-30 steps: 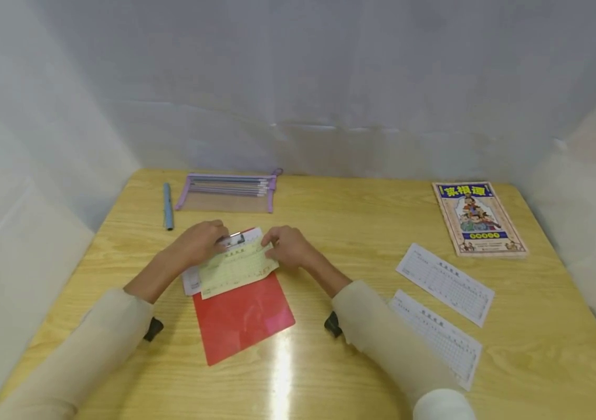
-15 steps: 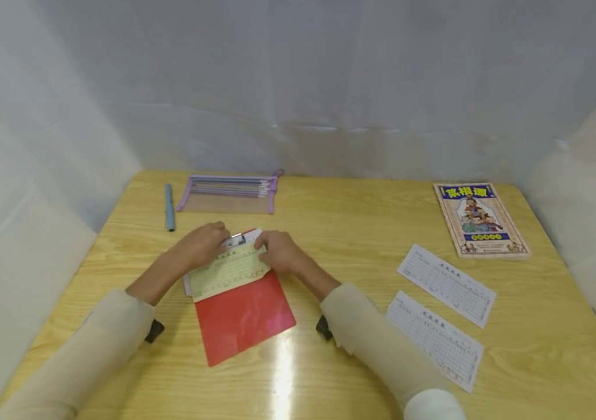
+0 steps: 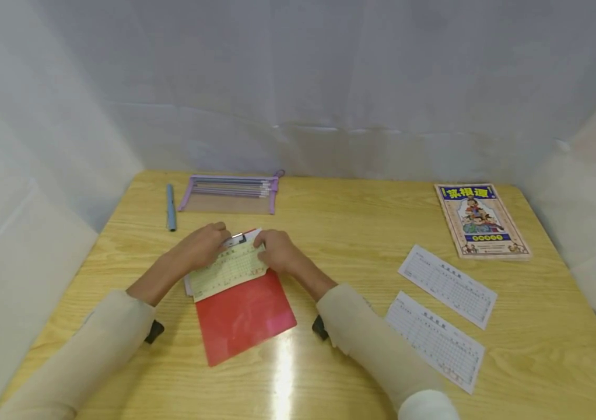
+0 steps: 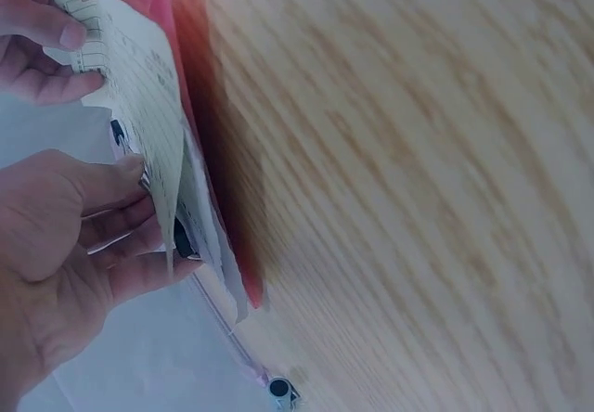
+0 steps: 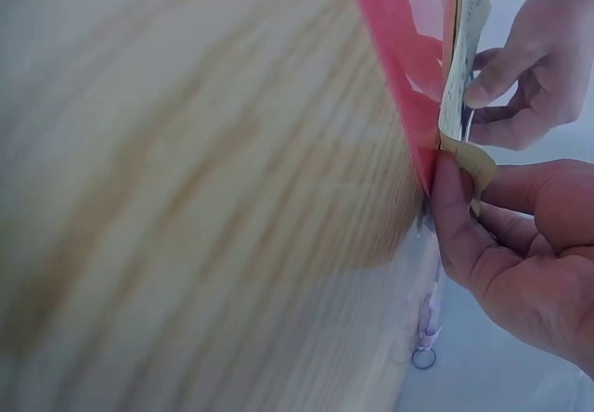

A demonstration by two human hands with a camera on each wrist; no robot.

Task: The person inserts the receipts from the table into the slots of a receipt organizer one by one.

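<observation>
A red clipboard (image 3: 245,321) lies tilted on the table, its metal clip (image 3: 237,238) at the far end. A pale yellow printed slip (image 3: 227,276) covers its upper half, over white paper (image 3: 188,286) that peeks out on the left. My left hand (image 3: 200,247) grips the clip end, thumb on the near side and fingers behind, as the left wrist view shows. With thumb and fingers, my right hand (image 3: 280,252) pinches the yellow slip by its right end. In the right wrist view that end of the slip (image 5: 471,160) curls up between the fingers.
Two white printed slips (image 3: 447,286) lie on the right of the wooden table (image 3: 350,216), the nearer one close by the right sleeve. Behind them is an illustrated book (image 3: 479,220). A mesh pencil pouch (image 3: 230,204) and a blue pen (image 3: 171,207) lie at the back left.
The yellow slip has shifted left and up against the clip, carried by my right hand, which moved slightly left. My left hand stays at the clip.
</observation>
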